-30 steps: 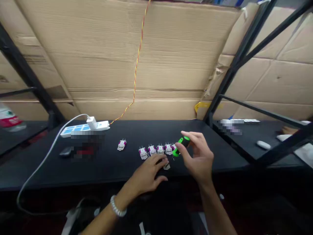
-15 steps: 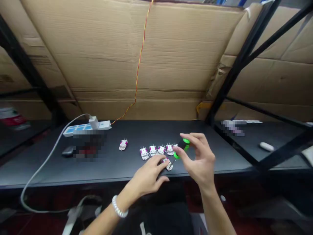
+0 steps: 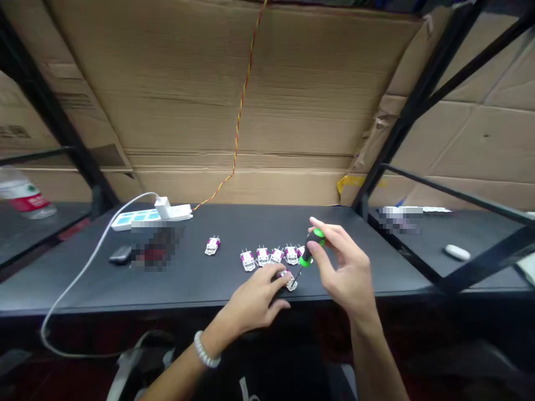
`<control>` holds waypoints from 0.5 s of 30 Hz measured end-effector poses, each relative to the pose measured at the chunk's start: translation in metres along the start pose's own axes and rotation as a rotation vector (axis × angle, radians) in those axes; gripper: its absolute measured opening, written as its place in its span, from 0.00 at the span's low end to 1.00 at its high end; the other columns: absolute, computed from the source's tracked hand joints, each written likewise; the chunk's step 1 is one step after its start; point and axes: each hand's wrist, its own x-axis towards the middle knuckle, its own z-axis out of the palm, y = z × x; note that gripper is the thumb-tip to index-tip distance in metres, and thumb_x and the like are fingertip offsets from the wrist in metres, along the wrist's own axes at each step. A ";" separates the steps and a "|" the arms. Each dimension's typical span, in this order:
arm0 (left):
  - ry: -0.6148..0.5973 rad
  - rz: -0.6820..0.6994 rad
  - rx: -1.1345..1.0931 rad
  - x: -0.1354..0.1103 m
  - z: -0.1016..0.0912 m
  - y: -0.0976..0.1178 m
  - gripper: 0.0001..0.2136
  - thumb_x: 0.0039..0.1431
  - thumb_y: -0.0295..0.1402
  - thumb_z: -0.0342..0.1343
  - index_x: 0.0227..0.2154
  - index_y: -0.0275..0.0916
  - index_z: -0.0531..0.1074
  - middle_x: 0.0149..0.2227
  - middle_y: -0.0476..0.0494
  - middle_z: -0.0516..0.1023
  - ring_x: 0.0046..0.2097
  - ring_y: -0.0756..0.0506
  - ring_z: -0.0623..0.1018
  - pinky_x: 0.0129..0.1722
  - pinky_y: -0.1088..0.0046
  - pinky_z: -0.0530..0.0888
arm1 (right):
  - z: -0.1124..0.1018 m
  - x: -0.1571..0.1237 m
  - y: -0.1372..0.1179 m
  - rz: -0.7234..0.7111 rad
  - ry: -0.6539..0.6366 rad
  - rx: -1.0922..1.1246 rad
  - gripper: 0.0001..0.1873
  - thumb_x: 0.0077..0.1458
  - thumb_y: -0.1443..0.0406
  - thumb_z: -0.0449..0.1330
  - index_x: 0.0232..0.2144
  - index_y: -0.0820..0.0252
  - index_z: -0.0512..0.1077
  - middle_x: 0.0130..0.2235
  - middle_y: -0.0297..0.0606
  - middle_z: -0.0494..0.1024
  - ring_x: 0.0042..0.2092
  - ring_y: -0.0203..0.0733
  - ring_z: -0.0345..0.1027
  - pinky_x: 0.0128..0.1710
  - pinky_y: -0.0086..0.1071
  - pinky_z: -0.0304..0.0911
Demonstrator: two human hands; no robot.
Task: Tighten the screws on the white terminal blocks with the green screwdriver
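Note:
My right hand [image 3: 345, 267] grips a small black and green screwdriver [image 3: 312, 247] between thumb and fingertips. The screwdriver's thin shaft slants down to a small white and purple piece with two metal prongs [image 3: 291, 283], near the table's front edge. My left hand [image 3: 257, 298] presses that piece against the table with its fingertips, which cover part of it; the thumb is held apart. Just behind my hands is a row of several similar pieces [image 3: 262, 256], their prongs facing away from me. One more such piece [image 3: 212, 245] lies farther left.
On the dark table [image 3: 251, 223], a white power strip [image 3: 179, 212] with a plugged-in adapter [image 3: 163, 208] and grey cable stands back left. A dark mouse-like object [image 3: 120, 255] lies in front. Cardboard [image 3: 188, 100] rises behind; black metal frame bars [image 3: 387, 139] flank the table.
The screwdriver has turned and its handle stands slightly farther right, with my right-hand fingers shifted on it. My left hand stays nearly in place on the piece.

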 end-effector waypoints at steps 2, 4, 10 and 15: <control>0.004 -0.001 -0.003 0.000 0.000 0.000 0.26 0.66 0.33 0.65 0.66 0.42 0.68 0.66 0.33 0.69 0.67 0.33 0.71 0.68 0.48 0.73 | -0.002 0.000 0.000 0.004 -0.097 0.081 0.25 0.72 0.65 0.56 0.68 0.46 0.70 0.55 0.41 0.80 0.55 0.47 0.77 0.56 0.44 0.72; 0.005 -0.006 -0.005 -0.001 0.001 -0.001 0.27 0.66 0.33 0.65 0.66 0.43 0.68 0.66 0.34 0.69 0.67 0.33 0.71 0.68 0.48 0.73 | -0.002 0.001 0.000 -0.005 -0.116 0.099 0.24 0.73 0.64 0.55 0.68 0.47 0.69 0.56 0.42 0.79 0.56 0.48 0.76 0.58 0.46 0.72; 0.011 0.000 -0.014 -0.001 0.001 0.000 0.27 0.66 0.33 0.65 0.66 0.44 0.68 0.67 0.34 0.68 0.67 0.33 0.71 0.67 0.47 0.74 | 0.002 0.004 0.004 0.007 0.051 -0.071 0.19 0.64 0.60 0.68 0.56 0.51 0.79 0.46 0.40 0.79 0.43 0.45 0.76 0.44 0.40 0.74; 0.015 -0.015 -0.017 0.000 0.001 -0.001 0.26 0.66 0.33 0.65 0.66 0.44 0.68 0.66 0.34 0.69 0.67 0.33 0.72 0.68 0.48 0.74 | -0.002 0.004 0.003 0.038 -0.159 0.066 0.24 0.73 0.62 0.54 0.68 0.50 0.67 0.56 0.44 0.79 0.55 0.49 0.76 0.56 0.46 0.72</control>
